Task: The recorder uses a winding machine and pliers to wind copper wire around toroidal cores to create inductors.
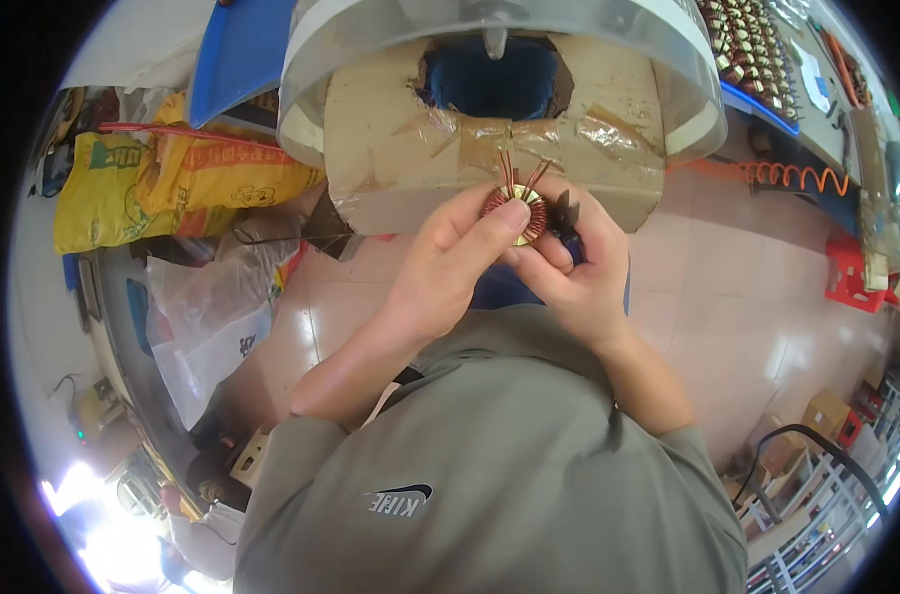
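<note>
In front of my chest, a toroidal coil [536, 220] wound with copper wire is held upright, with several bare wire ends standing up from its top. My left hand [440, 262] grips it, the thumb pressed over its face. Close on the other side, my right hand [596, 282] is closed around small pliers [567, 218] with dark jaws and a blue handle. The jaws point up beside the coil, apart from the wire ends. My right thumb and fingertips meet the coil's lower edge; the handles are mostly hidden in the palm.
Ahead stands a cardboard box [628, 183] with a taped, ragged opening, under a clear curved cover [692, 89]. Rows of coils [752, 59] lie at the far right near an orange coiled hose [796, 176]. Yellow sacks [113, 188] and a blue tray [237, 59] are left.
</note>
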`<state>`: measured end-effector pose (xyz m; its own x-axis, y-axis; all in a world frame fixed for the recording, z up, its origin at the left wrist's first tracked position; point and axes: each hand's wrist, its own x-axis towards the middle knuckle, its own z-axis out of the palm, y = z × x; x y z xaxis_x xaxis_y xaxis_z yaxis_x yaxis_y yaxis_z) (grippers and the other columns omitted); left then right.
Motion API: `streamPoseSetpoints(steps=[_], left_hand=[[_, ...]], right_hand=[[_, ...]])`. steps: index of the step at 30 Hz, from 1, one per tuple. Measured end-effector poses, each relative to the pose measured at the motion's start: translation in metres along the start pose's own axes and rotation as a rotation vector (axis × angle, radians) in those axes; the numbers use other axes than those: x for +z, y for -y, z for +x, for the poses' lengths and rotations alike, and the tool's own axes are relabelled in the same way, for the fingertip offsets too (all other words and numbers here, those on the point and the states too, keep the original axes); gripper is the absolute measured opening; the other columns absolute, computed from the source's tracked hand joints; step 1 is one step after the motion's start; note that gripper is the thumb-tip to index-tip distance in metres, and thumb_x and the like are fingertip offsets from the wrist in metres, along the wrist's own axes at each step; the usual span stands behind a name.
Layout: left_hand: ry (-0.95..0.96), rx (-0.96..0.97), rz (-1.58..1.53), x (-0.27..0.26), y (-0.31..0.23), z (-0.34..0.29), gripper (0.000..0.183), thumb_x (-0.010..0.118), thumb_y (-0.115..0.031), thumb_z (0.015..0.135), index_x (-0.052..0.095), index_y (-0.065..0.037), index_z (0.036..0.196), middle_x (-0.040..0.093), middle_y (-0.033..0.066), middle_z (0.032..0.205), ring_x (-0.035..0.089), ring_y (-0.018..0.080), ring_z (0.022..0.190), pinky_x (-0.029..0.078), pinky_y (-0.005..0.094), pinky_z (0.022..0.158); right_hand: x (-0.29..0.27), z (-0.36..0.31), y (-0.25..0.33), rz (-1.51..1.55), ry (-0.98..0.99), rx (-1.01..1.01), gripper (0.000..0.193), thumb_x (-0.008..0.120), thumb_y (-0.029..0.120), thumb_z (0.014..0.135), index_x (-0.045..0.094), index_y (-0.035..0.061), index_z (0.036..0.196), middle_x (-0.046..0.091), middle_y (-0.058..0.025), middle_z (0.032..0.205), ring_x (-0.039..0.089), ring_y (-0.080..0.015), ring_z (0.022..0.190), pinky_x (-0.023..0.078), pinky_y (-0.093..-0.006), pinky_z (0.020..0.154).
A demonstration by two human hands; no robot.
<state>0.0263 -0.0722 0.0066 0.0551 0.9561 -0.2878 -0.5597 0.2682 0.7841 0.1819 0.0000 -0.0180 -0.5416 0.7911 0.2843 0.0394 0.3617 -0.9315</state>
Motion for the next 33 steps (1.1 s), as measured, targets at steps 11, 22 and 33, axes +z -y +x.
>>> streamPoseSetpoints(steps=[11,22,33], left_hand=[[0.035,0.056,-0.155,-0.005,-0.014,0.031,0.033,0.046,-0.026,0.111,0.056,0.0,0.13,0.067,0.0078,0.1,0.067,0.0151,0.089,0.053,0.0288,0.083],[0.076,0.059,-0.257,-0.02,-0.017,0.056,0.036,0.045,-0.031,0.112,0.058,0.001,0.124,0.068,0.0105,0.093,0.068,0.0196,0.086,0.055,0.0323,0.082],[0.118,0.071,-0.279,-0.032,-0.017,0.063,0.047,0.046,-0.032,0.111,0.054,0.005,0.139,0.068,0.0113,0.093,0.068,0.0199,0.087,0.055,0.0313,0.082]], right_hand=[[0.012,0.026,-0.01,-0.025,-0.128,-0.053,0.052,0.08,0.001,0.079,0.062,-0.0037,0.128,0.046,0.0064,0.07,0.039,-0.0026,0.064,0.038,-0.0171,0.064],[0.017,0.053,-0.011,-0.073,-0.174,-0.017,0.045,0.086,0.008,0.076,0.067,0.0012,0.116,0.07,-0.0127,0.098,0.069,-0.0278,0.082,0.056,-0.0337,0.075],[0.02,0.058,-0.016,-0.181,-0.196,-0.049,0.048,0.089,0.012,0.074,0.07,0.0024,0.117,0.071,-0.0129,0.096,0.069,-0.0284,0.082,0.056,-0.0354,0.074]])
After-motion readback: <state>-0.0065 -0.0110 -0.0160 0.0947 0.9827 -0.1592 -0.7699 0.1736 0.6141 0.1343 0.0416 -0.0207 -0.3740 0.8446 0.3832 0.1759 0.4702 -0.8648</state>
